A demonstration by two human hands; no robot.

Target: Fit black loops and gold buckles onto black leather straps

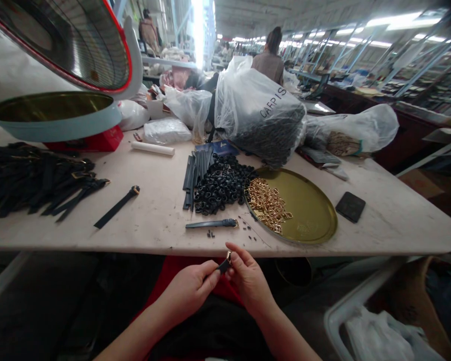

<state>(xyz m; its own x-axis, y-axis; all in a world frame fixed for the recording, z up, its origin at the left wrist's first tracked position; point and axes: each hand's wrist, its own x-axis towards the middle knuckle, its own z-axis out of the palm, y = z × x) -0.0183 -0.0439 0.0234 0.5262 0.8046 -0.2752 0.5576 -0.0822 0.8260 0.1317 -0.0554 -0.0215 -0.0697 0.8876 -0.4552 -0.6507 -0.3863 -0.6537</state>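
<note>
In front of the table's near edge, my left hand (188, 288) pinches a short black strap (223, 266). The fingers of my right hand (251, 283) close on the gold buckle (229, 255) at that strap's end. On the table just beyond lies another buckled black strap (210, 224), with small dark bits scattered around it. Behind it sit a heap of black loops (225, 185) and a stack of flat black straps (194, 175). Gold buckles (265, 200) are piled on the left side of a round gold tray (313, 210).
A single strap (116, 208) and a heap of buckled straps (26, 180) lie left, below a scale with a blue pan (56, 125). A phone (351, 206) lies right of the tray. Plastic bags (259, 105) line the back; a person (269, 60) is beyond.
</note>
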